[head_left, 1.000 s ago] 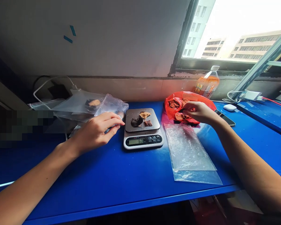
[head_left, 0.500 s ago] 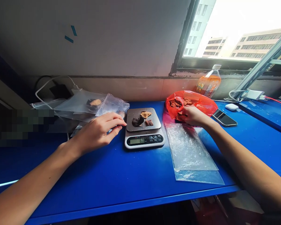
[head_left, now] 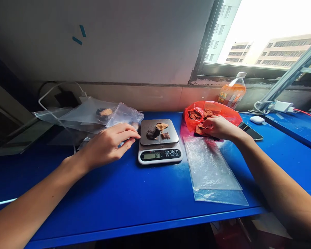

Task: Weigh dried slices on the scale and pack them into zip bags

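Observation:
A white kitchen scale (head_left: 176, 155) with a steel platform stands in the middle and reads 6.0. On its platform lie a curled dark piece (head_left: 152, 134), a tan piece (head_left: 162, 127) and a small reddish-brown scrap (head_left: 166, 136), all dried-looking. My left hand (head_left: 112, 143) hovers at the platform's left edge, fingers loosely bent and apart, holding nothing. At the mouth of a red plastic bag (head_left: 223, 109), my right hand (head_left: 221, 127) pinches a reddish-brown dried piece (head_left: 200, 129). More such pieces fill the bag; some fingertips are hidden.
Clear plastic bags (head_left: 212, 169) lie flat right of the scale. Other clear bags (head_left: 80, 116), one with a tan piece, are heaped at left. A phone (head_left: 251, 132), an earbud case (head_left: 256, 119) and an orange drink bottle (head_left: 233, 91) stand beyond my right hand.
My right hand has shifted slightly right, and its fingers show more at the bag's mouth. My left hand and the scale reading stay the same.

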### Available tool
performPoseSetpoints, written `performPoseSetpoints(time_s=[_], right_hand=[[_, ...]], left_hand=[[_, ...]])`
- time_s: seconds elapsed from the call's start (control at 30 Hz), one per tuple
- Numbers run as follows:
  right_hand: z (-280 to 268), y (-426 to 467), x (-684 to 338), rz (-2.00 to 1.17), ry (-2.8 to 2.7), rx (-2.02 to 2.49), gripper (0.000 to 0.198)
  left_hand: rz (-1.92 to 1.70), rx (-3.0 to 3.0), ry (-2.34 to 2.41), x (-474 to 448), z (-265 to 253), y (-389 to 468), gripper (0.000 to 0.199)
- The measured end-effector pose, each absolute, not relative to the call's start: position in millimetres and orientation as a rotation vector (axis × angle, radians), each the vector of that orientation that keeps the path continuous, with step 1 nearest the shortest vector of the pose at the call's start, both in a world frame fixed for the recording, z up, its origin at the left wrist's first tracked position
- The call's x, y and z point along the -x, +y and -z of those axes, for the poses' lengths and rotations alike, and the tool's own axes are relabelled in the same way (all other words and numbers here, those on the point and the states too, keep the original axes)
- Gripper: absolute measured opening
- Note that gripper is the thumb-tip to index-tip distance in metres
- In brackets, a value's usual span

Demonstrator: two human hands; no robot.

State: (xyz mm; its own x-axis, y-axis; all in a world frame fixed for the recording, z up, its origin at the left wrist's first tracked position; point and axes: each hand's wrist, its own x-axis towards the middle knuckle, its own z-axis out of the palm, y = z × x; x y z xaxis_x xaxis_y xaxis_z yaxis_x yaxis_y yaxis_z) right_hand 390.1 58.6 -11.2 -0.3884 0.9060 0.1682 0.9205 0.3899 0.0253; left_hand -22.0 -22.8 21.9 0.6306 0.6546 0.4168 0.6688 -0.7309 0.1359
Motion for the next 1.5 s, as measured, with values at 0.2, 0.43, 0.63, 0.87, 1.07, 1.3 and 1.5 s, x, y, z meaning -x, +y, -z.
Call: performPoseSetpoints(time_s=[0.2, 0.43, 0.63, 0.87, 1.07, 1.3, 1.5], right_hand=[[16.4, 53.3, -381.9, -0.101, -2.375, 1.723, 0.005], [26.8, 57.8, -375.4, -0.083, -2.124, 1.743, 0.006], [25.2, 57.3, -376.2, -0.068, -1.935, 1.73, 0.022], [25.5, 57.4, -372.6, -0.201, -1.966, 1.731, 0.014], [27.4, 58.1, -369.1, -0.188, -1.929, 1.74, 0.019], [-0.9, 42.8, -370.2, 0.075, -1.501, 1.562, 0.017], [-23.3, 3.6, -321.2, 0.672, -1.659, 1.515, 0.012]], left_hand=[[0.699, 2.804, -1.161, 23.2, -23.3, -21.9, 0.028], [0.74, 2.796, -1.107, 23.5, -22.9, -23.1, 0.027], [0.722, 2.798, -1.012, 21.8, -25.1, -27.7, 0.027], [0.681, 2.773, -0.97, 23.4, -24.8, -28.1, 0.029], [0.652, 2.775, -0.937, 20.8, -23.7, -29.0, 0.029], [0.658, 2.767, -0.9, 21.8, -23.2, -28.6, 0.026], [0.645, 2.794, -0.896, 20.4, -20.7, -27.3, 0.026]])
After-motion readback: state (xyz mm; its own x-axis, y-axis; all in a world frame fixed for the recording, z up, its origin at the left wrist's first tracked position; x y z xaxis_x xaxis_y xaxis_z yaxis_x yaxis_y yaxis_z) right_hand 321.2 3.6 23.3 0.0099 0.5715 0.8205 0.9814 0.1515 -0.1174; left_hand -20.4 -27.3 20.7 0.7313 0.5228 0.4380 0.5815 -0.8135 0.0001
